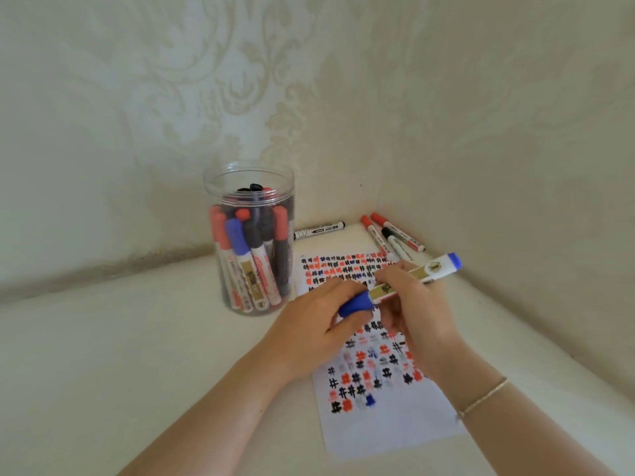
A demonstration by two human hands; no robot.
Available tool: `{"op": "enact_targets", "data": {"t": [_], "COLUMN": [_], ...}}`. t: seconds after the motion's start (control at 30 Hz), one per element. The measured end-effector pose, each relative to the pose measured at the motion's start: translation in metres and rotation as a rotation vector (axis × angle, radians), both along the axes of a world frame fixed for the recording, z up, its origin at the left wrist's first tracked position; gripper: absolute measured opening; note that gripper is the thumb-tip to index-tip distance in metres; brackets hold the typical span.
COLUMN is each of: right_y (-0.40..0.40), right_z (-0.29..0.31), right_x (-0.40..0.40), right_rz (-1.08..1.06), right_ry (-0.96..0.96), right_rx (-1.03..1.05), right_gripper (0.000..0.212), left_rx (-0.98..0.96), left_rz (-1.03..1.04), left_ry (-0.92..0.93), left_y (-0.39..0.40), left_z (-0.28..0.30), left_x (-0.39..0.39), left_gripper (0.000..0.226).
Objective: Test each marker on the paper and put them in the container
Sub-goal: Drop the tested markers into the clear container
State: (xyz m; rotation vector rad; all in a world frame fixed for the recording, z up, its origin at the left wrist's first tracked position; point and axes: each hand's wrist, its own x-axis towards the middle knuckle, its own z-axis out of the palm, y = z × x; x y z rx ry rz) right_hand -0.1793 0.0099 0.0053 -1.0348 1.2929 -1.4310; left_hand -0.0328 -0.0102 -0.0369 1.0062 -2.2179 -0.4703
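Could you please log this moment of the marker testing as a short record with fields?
held item: blue marker, over the paper
left hand: grips the blue cap
right hand: grips the marker barrel
paper: many rows of red, black and blue test marks
container: clear jar, upright, left of the paper, holding many markers
loose markers: several by the paper's far edge

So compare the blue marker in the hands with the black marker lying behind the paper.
The blue marker is held above the paper by both hands; the black marker lies untouched beside the container. Blue cap and end versus black. Both have white barrels.
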Motion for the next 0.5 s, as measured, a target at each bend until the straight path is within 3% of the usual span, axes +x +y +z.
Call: {"op": "enact_targets", "data": {"t": [0.3, 0.43, 0.5], "right_y": [-0.003, -0.019, -0.025], "right_z": [0.003, 0.031, 0.036], "right_x": [0.011, -0.004, 0.0], "right_rz": [0.195, -0.144, -0.204], "right_ry": [-0.08, -0.099, 0.127], "right_rx": [0.209, 0.008, -0.107], "right_gripper": [0.037, 0.033, 0.031], "left_rx": [0.238, 0.292, 0.248], "left_rz": [-0.002, 0.036, 0.075], "left_ry": [0.447, 0.586, 0.595], "left_y": [0.011, 0.011, 0.012], "left_z": [0.007, 0.015, 0.016], "left_x": [-0.002, -0.005, -0.005], "left_gripper": [0.033, 0.04, 0.041]}}
